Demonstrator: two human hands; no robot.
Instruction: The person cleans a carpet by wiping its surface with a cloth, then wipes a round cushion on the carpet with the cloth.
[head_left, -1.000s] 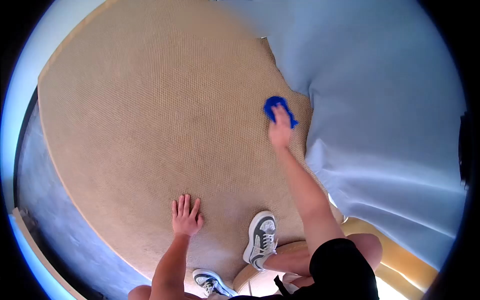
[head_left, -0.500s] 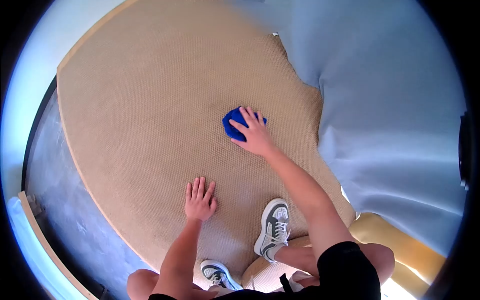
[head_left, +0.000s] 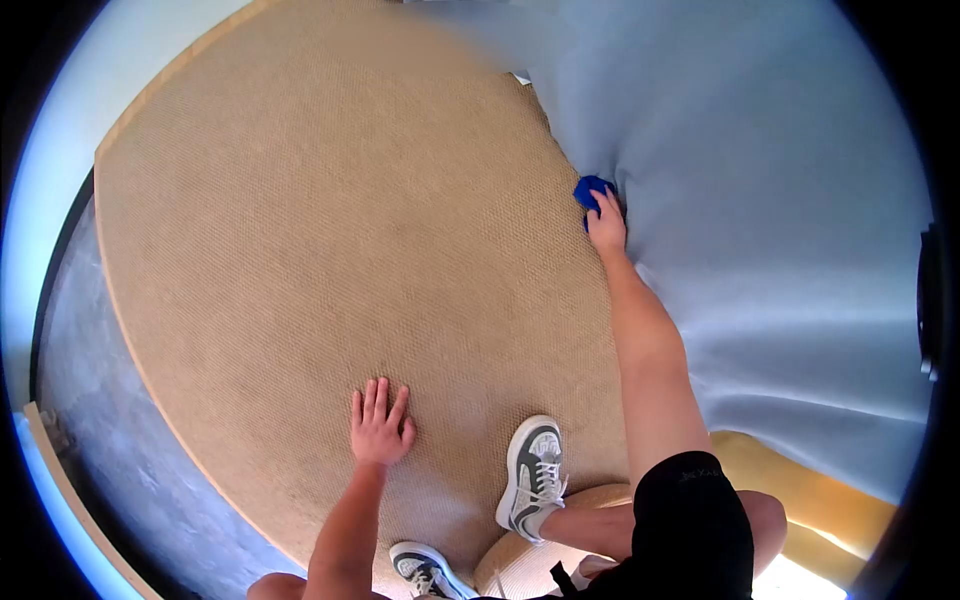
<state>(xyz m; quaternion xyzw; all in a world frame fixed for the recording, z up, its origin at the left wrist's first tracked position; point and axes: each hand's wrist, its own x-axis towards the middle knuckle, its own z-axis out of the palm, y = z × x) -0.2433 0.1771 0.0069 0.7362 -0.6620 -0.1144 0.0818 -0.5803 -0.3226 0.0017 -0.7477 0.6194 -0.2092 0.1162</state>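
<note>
My right hand (head_left: 606, 222) presses a crumpled blue cloth (head_left: 592, 190) against the tan woven mat (head_left: 330, 220). Cloth and hand sit at the mat's right edge, right beside the grey-blue draped fabric (head_left: 770, 180). Part of the cloth is hidden under my fingers. Lower down and to the left, my left hand (head_left: 379, 425) lies flat on the mat with its fingers apart, holding nothing.
My two feet in grey-and-white sneakers (head_left: 534, 475) rest at the near side of the mat. A grey floor (head_left: 120, 340) shows beyond its curved left edge. At lower right is a yellow surface (head_left: 790, 480).
My right hand has carried the blue cloth rightward and slightly up, from the middle of the mat to the draped fabric. My left hand stays flat; the view has shifted a little.
</note>
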